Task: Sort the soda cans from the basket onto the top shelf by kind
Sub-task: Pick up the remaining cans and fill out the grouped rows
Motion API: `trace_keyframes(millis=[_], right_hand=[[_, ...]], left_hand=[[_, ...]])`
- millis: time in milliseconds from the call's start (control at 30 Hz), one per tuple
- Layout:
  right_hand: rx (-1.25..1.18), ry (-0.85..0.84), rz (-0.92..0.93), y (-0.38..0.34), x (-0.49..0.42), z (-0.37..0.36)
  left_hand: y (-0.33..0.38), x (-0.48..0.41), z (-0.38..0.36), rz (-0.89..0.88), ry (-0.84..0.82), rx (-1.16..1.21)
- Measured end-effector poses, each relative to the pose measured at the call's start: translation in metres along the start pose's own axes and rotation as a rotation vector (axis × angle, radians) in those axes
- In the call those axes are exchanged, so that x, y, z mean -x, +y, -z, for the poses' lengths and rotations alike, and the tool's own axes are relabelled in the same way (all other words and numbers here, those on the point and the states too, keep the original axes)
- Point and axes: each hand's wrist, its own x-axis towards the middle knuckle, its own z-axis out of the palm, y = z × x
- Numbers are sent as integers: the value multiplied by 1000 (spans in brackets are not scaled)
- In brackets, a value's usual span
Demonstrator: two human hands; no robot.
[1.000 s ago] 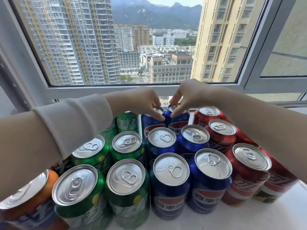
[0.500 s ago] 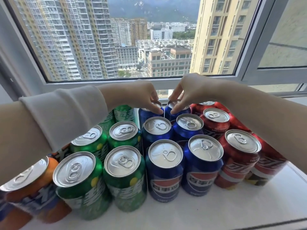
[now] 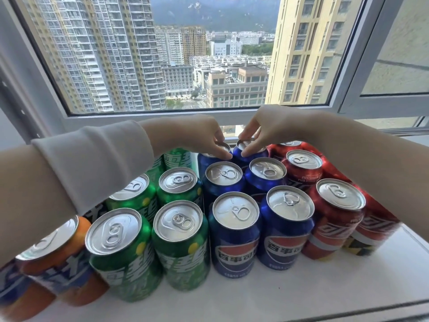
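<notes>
Left hand (image 3: 199, 133) pinching glossy blue can (image 3: 206, 162) rim, right hand (image 3: 267, 126) pinching its twin (image 3: 257, 155)

Soda cans (image 3: 234, 249), glossy on their painted sides and dull bare metal on top, stand on a smooth white shelf (image 3: 301, 296) at lower right; a soft matt cloth sleeve (image 3: 97, 163) lies left, under a smooth grey window frame (image 3: 348, 66).

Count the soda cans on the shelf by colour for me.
Green cans: 5
Blue cans: 6
Red cans: at least 4, some partly hidden
Orange cans: at least 2, cut off at the frame edge
Total: at least 17
</notes>
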Motion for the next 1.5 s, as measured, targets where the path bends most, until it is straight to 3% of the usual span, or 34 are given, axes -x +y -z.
trace_keyframes(millis=[333,533,800,967,1233,1500], right_hand=[[18,-19,-9,-8,0,6],[13,73,84,-59,-18,8],[183,-22,95,-114,-65,-23],[142,-56,53,-115,-81,-32],[55,56,34,-113,-78,-35],[33,29,40,-117,-57,-33]], left_hand=[[-18,15,6,-21,-2,90],[-71,41,34,45,62,37],[-128,56,21,136,23,1],[-138,46,11,77,62,68],[-135,48,14,15,166,37],[-123,66,11,-9,146,45]])
